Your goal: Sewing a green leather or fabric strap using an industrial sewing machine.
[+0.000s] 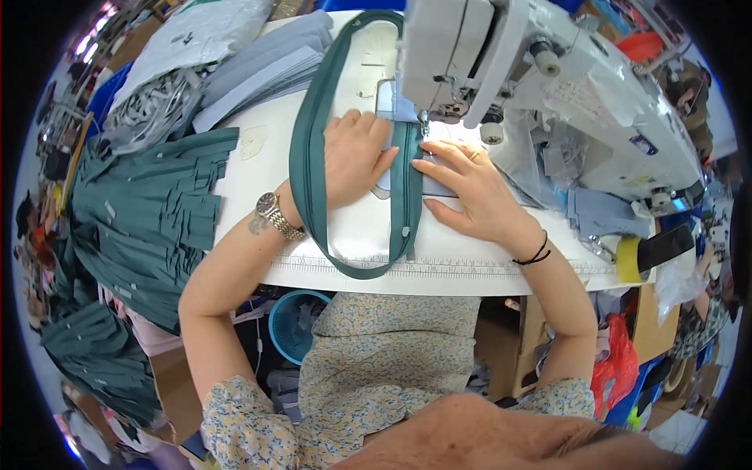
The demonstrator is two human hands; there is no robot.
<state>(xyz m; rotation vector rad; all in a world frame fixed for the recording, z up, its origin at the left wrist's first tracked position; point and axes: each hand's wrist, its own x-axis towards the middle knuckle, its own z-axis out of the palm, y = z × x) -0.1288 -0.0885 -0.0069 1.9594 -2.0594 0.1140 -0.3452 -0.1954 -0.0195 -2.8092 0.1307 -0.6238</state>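
Observation:
A long dark green zipper loop lies on the white sewing table, its inner length running under the presser foot of a white sewing machine. Light blue fabric shows beside the needle area. My left hand is inside the loop, left of that inner length, with fingers curled down and thumb toward the strip; what lies beneath its fingertips is hidden. My right hand rests with fingers spread, fingertips touching the green strip just below the foot.
Green cut pieces drape over the table's left side. Grey fabric stacks and a white bag sit behind them. A yellow tape roll and grey scraps are at right. A ruler strip edges the table, above a blue basket.

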